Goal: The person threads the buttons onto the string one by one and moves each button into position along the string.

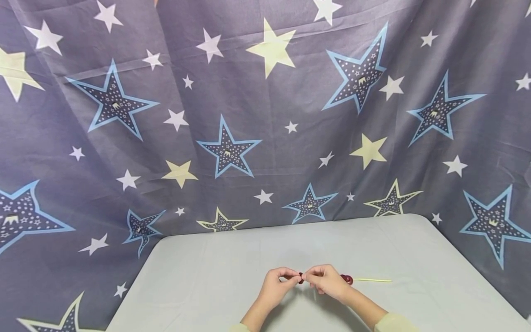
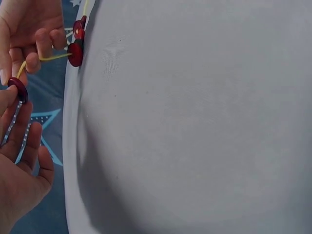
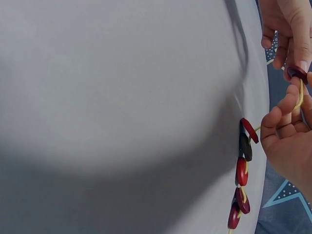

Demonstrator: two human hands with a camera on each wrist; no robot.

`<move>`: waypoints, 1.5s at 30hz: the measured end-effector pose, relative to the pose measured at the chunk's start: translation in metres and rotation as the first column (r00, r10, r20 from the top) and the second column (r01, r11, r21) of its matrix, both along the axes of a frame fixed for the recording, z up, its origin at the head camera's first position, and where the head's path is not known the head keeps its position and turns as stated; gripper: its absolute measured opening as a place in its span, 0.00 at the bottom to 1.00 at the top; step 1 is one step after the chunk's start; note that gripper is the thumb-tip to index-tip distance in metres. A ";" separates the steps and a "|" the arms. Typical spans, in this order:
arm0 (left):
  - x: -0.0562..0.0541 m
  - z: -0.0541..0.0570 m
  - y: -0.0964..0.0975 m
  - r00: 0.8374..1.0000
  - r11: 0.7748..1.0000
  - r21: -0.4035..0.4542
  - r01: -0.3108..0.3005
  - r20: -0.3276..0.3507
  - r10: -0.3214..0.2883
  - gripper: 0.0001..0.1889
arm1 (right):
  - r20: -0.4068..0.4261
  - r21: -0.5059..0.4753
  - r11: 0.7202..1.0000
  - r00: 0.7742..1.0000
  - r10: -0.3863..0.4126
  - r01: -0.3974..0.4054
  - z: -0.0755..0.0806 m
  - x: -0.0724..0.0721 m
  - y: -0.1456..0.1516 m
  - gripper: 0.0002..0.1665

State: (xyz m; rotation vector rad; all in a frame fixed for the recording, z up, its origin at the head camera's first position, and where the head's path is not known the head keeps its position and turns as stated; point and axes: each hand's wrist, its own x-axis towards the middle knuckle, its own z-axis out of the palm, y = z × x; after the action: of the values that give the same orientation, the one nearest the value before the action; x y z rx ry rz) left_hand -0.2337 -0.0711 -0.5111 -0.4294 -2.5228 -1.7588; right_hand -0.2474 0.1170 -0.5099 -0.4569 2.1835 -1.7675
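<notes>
My left hand pinches a dark red round button between thumb and fingertips. Facing it, my right hand has its fingertips right at the button, pinching the yellow cord there. In the right wrist view the cord runs from the button past my right fingers to a row of threaded buttons on the table. That row has a bright red button, a black button and darker red ones. The head view shows only part of the row, beside my right wrist.
A pale cloth-covered table lies under both hands. The cord's yellow tail stretches right across it. Behind and around the table hangs a dark curtain printed with stars. In the wrist views both hands appear beyond the table's edge.
</notes>
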 end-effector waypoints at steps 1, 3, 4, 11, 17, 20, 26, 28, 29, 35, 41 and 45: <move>-0.002 -0.004 0.000 1.000 1.000 -0.002 -0.001 -0.001 0.001 0.05 | -0.001 0.001 1.000 1.000 0.002 -0.002 0.000 0.000 0.000 0.17; -0.006 -0.011 -0.001 1.000 1.000 -0.010 -0.003 0.005 0.003 0.05 | -0.003 -0.004 1.000 1.000 0.007 -0.007 0.000 0.000 0.000 0.18; -0.008 -0.014 -0.001 1.000 1.000 -0.011 -0.001 0.005 0.001 0.05 | -0.003 -0.008 1.000 1.000 0.010 -0.010 0.000 0.000 0.000 0.18; -0.009 -0.014 -0.001 1.000 1.000 -0.029 0.008 0.000 -0.008 0.05 | -0.007 -0.019 1.000 1.000 0.021 -0.021 0.002 0.001 -0.001 0.18; -0.009 -0.012 0.000 1.000 1.000 -0.023 -0.010 -0.002 0.010 0.05 | -0.045 0.004 0.999 0.998 0.032 -0.032 0.000 0.000 -0.002 0.16; -0.009 -0.012 -0.001 1.000 1.000 -0.027 -0.013 0.002 0.013 0.05 | -0.075 0.024 0.999 0.997 0.027 -0.026 -0.001 0.000 -0.003 0.15; -0.010 -0.010 -0.002 1.000 0.997 -0.075 -0.001 -0.013 0.000 0.05 | -0.157 0.059 0.998 0.987 0.026 -0.017 0.003 0.000 -0.003 0.17; -0.010 -0.008 -0.002 0.999 0.997 -0.080 0.002 -0.038 -0.005 0.05 | -0.192 0.076 0.997 0.981 0.032 -0.017 0.005 0.000 -0.003 0.19; -0.010 -0.008 -0.002 0.999 0.997 -0.082 0.003 -0.047 -0.007 0.05 | -0.208 0.087 0.996 0.978 0.035 -0.017 0.006 0.000 -0.003 0.20; -0.009 -0.006 -0.003 0.997 0.992 -0.129 -0.013 -0.082 0.003 0.04 | -0.353 0.188 0.982 0.933 0.067 0.000 0.008 -0.001 -0.004 0.15; -0.007 -0.005 -0.004 0.996 0.983 -0.180 -0.027 -0.092 0.010 0.03 | -0.489 0.297 0.954 0.865 0.111 0.045 0.011 0.000 -0.004 0.14; -0.007 -0.003 -0.004 0.996 0.979 -0.203 -0.027 -0.091 0.009 0.02 | -0.574 0.384 0.917 0.806 0.145 0.109 0.013 0.002 -0.004 0.14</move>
State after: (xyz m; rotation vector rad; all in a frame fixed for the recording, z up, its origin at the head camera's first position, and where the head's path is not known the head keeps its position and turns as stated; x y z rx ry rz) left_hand -0.2405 -0.0754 -0.5141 -0.4807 -2.6429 -1.4449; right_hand -0.2450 0.1126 -0.4969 -1.0327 2.8573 -1.1925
